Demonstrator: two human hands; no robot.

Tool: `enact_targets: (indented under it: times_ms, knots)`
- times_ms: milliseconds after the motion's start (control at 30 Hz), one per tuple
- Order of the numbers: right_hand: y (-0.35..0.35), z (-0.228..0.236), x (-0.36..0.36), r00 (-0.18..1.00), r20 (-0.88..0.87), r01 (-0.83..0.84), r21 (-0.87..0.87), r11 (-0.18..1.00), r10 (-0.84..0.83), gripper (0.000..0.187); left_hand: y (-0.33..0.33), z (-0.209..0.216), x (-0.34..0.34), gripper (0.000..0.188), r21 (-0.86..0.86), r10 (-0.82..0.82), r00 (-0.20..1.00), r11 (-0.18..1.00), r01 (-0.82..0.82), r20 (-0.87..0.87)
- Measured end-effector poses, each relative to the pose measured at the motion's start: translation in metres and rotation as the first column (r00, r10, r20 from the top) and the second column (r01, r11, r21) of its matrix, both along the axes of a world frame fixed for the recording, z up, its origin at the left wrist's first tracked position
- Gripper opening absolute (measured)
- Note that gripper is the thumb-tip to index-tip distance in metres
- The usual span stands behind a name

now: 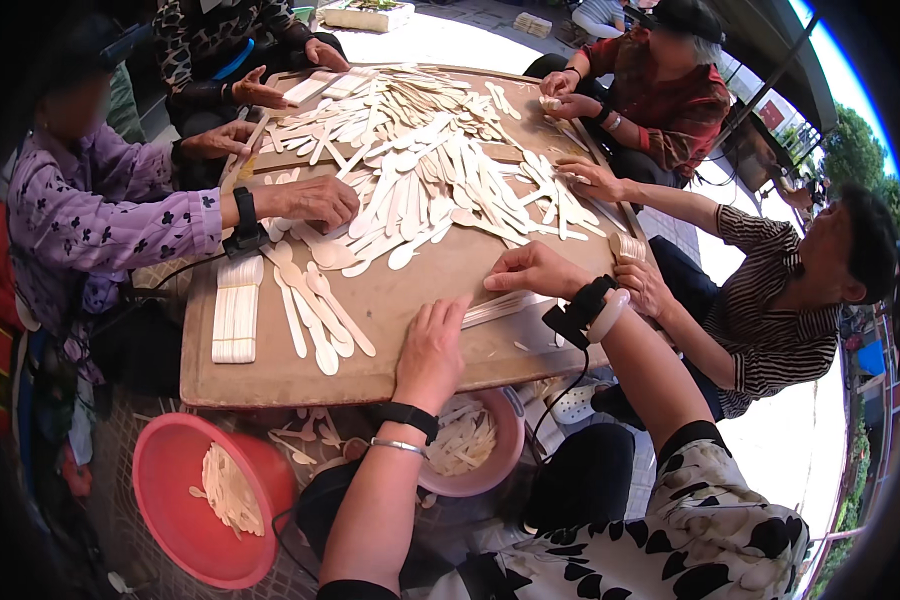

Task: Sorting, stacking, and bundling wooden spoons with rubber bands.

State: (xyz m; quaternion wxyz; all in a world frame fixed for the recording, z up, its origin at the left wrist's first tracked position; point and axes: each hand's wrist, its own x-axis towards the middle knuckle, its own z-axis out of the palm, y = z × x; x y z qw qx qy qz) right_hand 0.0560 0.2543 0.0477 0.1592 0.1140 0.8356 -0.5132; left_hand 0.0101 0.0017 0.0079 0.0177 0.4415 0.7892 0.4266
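Note:
Close to the table's near edge, a small row of pale wooden spoons (510, 307) lies in front of me. My left hand (433, 345) is closed around the left end of this row, fingers together. Just above the row, my right hand (540, 270) has thumb and forefinger pinched; whatever they hold, if anything, is too small to make out. Beyond both hands spreads a large loose pile of wooden spoons (410, 190).
On the brown table (410, 372), a neat spoon bundle (235, 315) and several loose spoons (320, 310) lie at left. Below stand a red basin (160, 500) and a pink basin (505, 450) with wooden pieces. Several people's hands (325, 203) work around the table.

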Motion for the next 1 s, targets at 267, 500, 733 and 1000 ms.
enact_targets:
  times_ms: [267,500,733,1000]
  knots:
    - [0.028,-0.022,-0.034,0.898,-0.398,0.432,0.724,0.538,-0.185,0.024,0.001,0.002,0.001,0.036,-0.03,-0.037,0.991,0.999,0.033,-0.132]
    - [0.031,-0.013,-0.034,0.858,-0.21,0.507,0.495,0.706,-0.469,0.029,-0.002,0.002,0.0,0.035,-0.018,-0.025,0.99,1.0,0.023,-0.137]
    - [0.048,-0.01,-0.009,0.852,-0.255,0.523,0.357,0.774,-0.458,0.034,-0.001,0.001,0.001,0.033,-0.006,-0.021,0.99,1.0,0.02,-0.143]
    - [-0.115,0.083,-0.026,0.833,-0.45,-0.017,0.562,0.827,0.323,0.027,-0.003,-0.014,0.0,0.03,-0.107,-0.035,0.986,0.994,0.018,-0.163]
